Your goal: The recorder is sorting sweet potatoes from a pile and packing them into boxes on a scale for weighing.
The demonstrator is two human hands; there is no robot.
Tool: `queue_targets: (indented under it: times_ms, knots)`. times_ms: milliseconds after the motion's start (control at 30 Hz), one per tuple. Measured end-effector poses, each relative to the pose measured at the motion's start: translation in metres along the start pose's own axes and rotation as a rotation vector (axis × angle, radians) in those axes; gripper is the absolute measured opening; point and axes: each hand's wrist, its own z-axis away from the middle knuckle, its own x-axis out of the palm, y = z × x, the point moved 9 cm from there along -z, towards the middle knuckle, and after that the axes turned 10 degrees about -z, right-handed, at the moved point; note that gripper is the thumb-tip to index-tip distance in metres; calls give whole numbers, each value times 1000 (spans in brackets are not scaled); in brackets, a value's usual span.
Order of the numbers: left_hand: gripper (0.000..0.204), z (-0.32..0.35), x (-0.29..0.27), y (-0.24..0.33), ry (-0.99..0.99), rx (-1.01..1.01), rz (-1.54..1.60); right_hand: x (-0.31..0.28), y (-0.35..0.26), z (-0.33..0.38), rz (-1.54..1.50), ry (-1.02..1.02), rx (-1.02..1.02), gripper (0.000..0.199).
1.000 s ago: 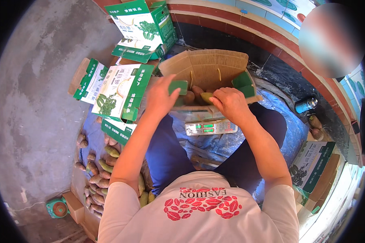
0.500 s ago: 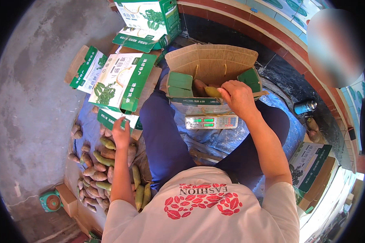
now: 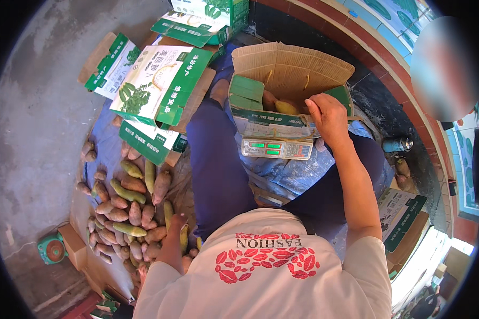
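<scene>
An open cardboard carton (image 3: 292, 63) stands between my knees, just beyond a digital scale (image 3: 277, 149) with lit green displays. A green radish (image 3: 286, 107) and a reddish-brown root lie inside it. My right hand (image 3: 330, 118) is at the carton's near right rim, its fingers curled over the edge; part of the grip is hidden. At my left side, my left hand (image 3: 178, 222) reaches down into a pile of brownish sweet potatoes (image 3: 134, 214) and long green radishes (image 3: 129, 228). It is beside an upright green radish (image 3: 168, 211); its fingers are blurred and mostly hidden.
Green-and-white cartons (image 3: 153, 85) stand at the far left, some with flaps open. Another carton (image 3: 402, 218) sits by my right side. A blue bottle (image 3: 398, 143) lies near the right wall. A green round device (image 3: 52, 250) is on the floor at the lower left.
My left hand has moved down and back from beside the white-and-green carton to the root pile. My right hand has shifted right, away from the green radish in the open carton. The view has shifted slightly.
</scene>
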Motion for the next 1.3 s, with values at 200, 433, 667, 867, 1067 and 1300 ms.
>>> queue_targets:
  times_ms: [200, 433, 667, 867, 1067, 1300]
  knots:
    - [55, 47, 53, 6, -232, -87, -40, -5, 5, 6, 23, 31, -9, 14]
    - [56, 85, 85, 8, -173, -41, -37, -1, 6, 5, 33, 31, -19, 14]
    - [57, 94, 100, 26, -109, -22, 0, 6, 6, 6, 45, 4, -50, 12]
    - [56, 92, 44, -2, 197, -330, -8, 1, 14, 11, 87, -41, -26, 11]
    - [60, 110, -21, -41, 283, -624, 152, 12, 19, 11, 88, -126, 22, 17]
    - [66, 96, -19, -53, 41, -629, 172, 11, 19, 12, 112, -115, 19, 21]
